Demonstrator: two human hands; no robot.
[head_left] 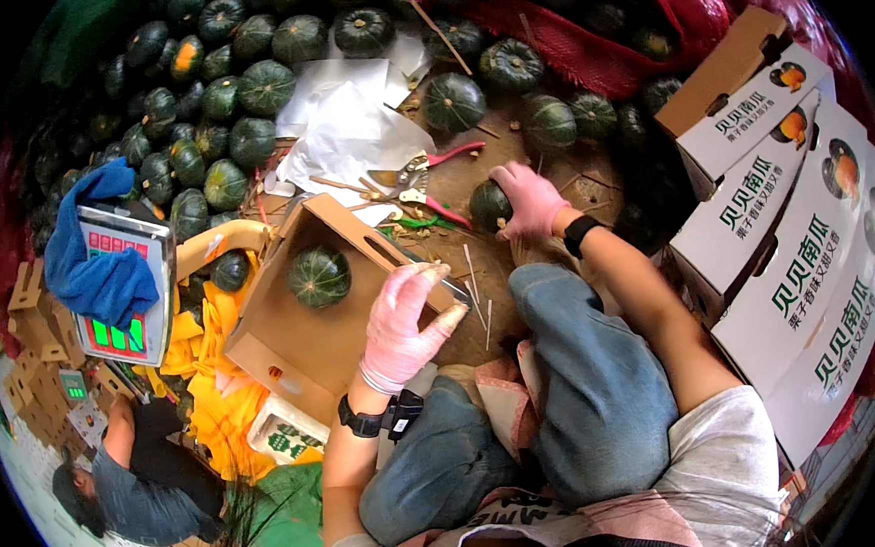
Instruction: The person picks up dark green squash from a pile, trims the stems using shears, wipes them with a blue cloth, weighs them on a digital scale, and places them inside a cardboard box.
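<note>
My right hand point(530, 200), in a pink glove, is closed round the side of a small dark green pumpkin point(489, 207) on the floor. My left hand point(406, 326), gloved too, is raised beside the near rim of an open cardboard box point(261, 329); its thumb and fingers are apart with nothing between them. One green pumpkin point(319, 276) lies inside that box. Pruning shears point(414, 180) with red handles rest on the floor beyond the box, to the left of the held pumpkin.
Many green pumpkins point(268, 87) are heaped at the far side. White plastic sheeting point(348, 119) lies before them. White printed cartons point(788, 272) lean at the right. A scale point(118, 283) draped with a blue cloth point(100, 249) stands left. Another person point(155, 481) is at lower left.
</note>
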